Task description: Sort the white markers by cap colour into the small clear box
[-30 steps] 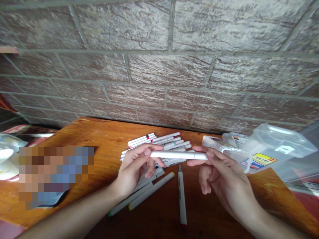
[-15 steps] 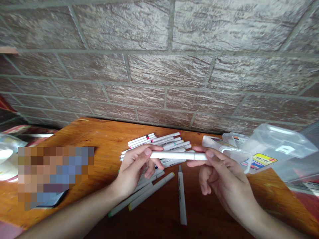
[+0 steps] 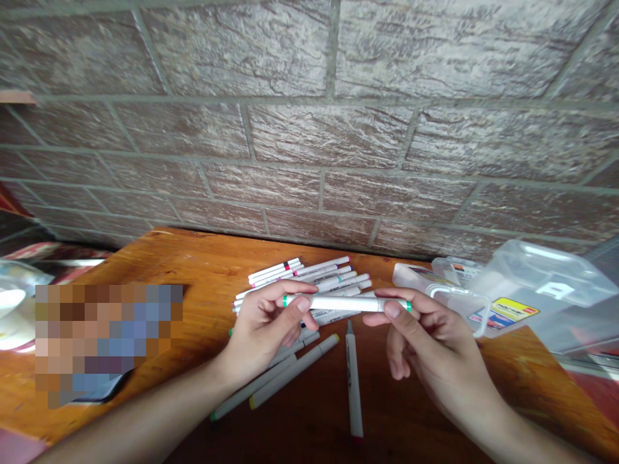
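Both hands hold one white marker (image 3: 345,303) level above a wooden table (image 3: 193,270). My left hand (image 3: 268,322) pinches its left end, my right hand (image 3: 420,338) pinches its right end. A green band shows at each end of the marker. Beneath it lies a pile of several white markers (image 3: 316,274) with coloured end bands. Two long markers (image 3: 290,367) lie slanted under my left hand. A single marker (image 3: 353,380) lies lengthwise between my wrists.
A clear plastic case (image 3: 536,290) with a yellow label lies open at the right. A brick wall (image 3: 309,129) stands right behind the table. A blurred patch covers something at the left, with a pale object (image 3: 12,309) at the left edge.
My fingers have shifted along the marker, so the green bands at both ends now show. The marker has stayed level in the same place.
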`<action>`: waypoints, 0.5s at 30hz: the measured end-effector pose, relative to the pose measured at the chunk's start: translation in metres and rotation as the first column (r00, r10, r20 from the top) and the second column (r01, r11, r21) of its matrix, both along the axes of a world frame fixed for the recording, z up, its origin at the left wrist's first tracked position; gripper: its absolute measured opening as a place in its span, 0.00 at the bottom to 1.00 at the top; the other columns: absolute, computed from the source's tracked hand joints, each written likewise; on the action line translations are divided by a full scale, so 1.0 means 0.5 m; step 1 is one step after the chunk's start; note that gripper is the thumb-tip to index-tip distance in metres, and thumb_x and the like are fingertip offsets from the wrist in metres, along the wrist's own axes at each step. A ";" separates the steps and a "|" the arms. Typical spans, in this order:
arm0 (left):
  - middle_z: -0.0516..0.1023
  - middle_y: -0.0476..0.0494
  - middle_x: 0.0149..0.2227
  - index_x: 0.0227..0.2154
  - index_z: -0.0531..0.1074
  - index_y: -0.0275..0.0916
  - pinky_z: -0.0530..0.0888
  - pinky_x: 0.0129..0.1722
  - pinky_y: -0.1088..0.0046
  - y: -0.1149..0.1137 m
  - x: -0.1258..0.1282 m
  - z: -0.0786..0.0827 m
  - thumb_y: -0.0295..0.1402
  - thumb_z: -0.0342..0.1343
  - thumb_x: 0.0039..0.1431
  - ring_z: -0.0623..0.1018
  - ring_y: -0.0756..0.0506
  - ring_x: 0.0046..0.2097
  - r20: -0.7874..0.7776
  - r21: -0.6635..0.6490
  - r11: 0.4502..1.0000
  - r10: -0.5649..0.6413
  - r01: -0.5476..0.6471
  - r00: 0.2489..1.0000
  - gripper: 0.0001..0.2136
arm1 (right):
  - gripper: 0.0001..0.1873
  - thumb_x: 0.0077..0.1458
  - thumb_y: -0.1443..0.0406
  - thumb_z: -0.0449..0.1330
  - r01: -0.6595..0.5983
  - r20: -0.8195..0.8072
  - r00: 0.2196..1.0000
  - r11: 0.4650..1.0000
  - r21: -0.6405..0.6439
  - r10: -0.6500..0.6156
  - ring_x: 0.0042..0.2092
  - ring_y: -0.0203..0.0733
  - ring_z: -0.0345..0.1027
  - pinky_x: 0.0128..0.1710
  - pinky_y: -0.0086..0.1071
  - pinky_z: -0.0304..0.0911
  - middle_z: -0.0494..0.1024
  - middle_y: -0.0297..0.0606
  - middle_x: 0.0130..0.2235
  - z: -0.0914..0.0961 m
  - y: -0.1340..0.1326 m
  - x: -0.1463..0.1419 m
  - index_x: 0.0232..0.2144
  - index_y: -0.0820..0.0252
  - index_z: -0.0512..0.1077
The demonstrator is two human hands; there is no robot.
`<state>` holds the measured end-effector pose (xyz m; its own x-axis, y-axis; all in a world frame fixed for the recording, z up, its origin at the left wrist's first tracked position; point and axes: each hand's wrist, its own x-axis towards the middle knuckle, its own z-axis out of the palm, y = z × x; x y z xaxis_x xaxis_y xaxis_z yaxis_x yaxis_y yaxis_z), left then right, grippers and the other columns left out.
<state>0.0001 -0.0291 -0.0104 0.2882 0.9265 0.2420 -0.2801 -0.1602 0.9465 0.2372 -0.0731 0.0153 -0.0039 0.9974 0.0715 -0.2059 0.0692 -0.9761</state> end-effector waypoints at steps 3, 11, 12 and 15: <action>0.83 0.45 0.25 0.47 0.80 0.37 0.63 0.18 0.82 -0.002 0.000 0.000 0.38 0.66 0.64 0.65 0.56 0.17 -0.028 -0.010 1.000 -0.001 0.000 1.000 0.13 | 0.13 0.61 0.57 0.71 -0.006 0.017 1.000 1.000 0.030 0.005 0.14 0.30 0.69 0.13 0.20 0.62 0.87 0.39 0.31 -0.004 0.000 0.002 0.44 0.57 0.79; 0.81 0.47 0.23 0.41 0.82 0.36 0.63 0.17 0.82 -0.003 0.002 0.006 0.36 0.71 0.58 0.68 0.55 0.18 -0.125 0.046 0.996 0.085 -0.079 0.989 0.11 | 0.12 0.59 0.58 0.73 -0.011 0.051 0.999 0.999 0.035 0.009 0.14 0.31 0.69 0.12 0.18 0.60 0.85 0.36 0.28 -0.013 0.000 0.004 0.41 0.57 0.79; 0.80 0.48 0.23 0.39 0.82 0.37 0.63 0.17 0.82 -0.003 0.002 0.007 0.35 0.71 0.58 0.68 0.55 0.18 -0.136 0.077 0.992 0.107 -0.097 0.985 0.09 | 0.11 0.60 0.58 0.72 -0.013 0.045 0.999 0.999 0.040 0.011 0.14 0.31 0.69 0.13 0.19 0.61 0.85 0.36 0.28 -0.013 0.000 0.003 0.40 0.57 0.79; 0.77 0.51 0.21 0.38 0.84 0.38 0.64 0.18 0.82 -0.003 0.001 0.009 0.32 0.71 0.58 0.68 0.55 0.19 -0.151 0.147 0.982 0.145 -0.123 0.978 0.07 | 0.11 0.61 0.57 0.71 -0.041 0.034 0.999 0.998 0.040 0.040 0.15 0.31 0.70 0.15 0.20 0.65 0.84 0.35 0.26 -0.013 0.000 0.001 0.38 0.58 0.78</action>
<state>0.0007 -0.0307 -0.0062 0.2090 0.9209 0.3291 -0.0940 -0.3161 0.9441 0.2376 -0.0729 0.0090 -0.0470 0.9927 0.1110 -0.1772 0.1011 -0.9790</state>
